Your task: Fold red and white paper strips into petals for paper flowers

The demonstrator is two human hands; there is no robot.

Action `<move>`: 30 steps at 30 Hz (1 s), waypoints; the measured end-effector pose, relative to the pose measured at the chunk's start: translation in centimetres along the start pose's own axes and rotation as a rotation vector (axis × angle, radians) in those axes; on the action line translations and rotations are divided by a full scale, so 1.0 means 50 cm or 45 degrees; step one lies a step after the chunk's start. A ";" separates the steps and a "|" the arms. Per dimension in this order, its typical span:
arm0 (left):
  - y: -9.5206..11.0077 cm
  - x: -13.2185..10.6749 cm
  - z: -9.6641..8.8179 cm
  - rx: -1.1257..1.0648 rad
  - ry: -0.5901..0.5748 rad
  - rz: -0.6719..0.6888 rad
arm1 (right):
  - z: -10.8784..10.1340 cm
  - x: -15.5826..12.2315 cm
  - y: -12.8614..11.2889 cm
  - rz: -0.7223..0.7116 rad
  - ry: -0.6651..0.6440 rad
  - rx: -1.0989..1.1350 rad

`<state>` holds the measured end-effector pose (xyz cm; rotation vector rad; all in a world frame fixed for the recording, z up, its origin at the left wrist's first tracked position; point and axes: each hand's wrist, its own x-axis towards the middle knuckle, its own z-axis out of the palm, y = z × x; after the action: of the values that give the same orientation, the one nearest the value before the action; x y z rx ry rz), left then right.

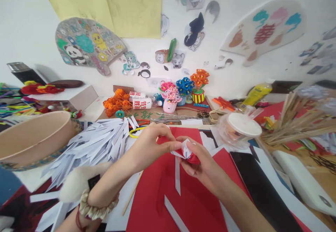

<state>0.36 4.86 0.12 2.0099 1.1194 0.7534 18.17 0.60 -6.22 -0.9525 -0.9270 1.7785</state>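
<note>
Both my hands meet over a red paper sheet (157,197) at the middle of the table. My left hand (151,142) pinches the top of a small folded piece of red and white paper (185,151). My right hand (202,163) cups the same folded piece from below, fingers curled round it. A white paper strip (177,176) hangs or lies just under the piece, and another strip (174,214) lies on the red sheet nearer me.
A pile of white paper strips (99,142) lies left, beside a tan bowl (34,137). Yellow-handled scissors (136,131) sit behind my left hand. A clear lidded cup (240,128), wooden sticks (294,123), glue bottles (143,103) and paper-flower pots (183,91) stand behind.
</note>
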 end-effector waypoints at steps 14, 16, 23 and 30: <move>0.008 -0.014 -0.004 0.098 0.001 -0.034 | 0.000 0.001 0.000 0.005 -0.006 0.025; 0.009 -0.014 -0.004 0.078 -0.007 -0.052 | 0.000 0.001 -0.001 0.018 -0.026 0.017; 0.008 -0.012 -0.009 -0.087 -0.048 -0.057 | -0.005 -0.001 -0.003 0.036 -0.056 0.007; -0.004 -0.010 -0.011 -0.189 -0.149 -0.096 | -0.009 0.001 -0.001 0.015 -0.097 -0.028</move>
<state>-0.39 4.65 0.20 1.8527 1.0347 0.6527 18.57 0.75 -6.37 -0.9108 -0.9924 1.8284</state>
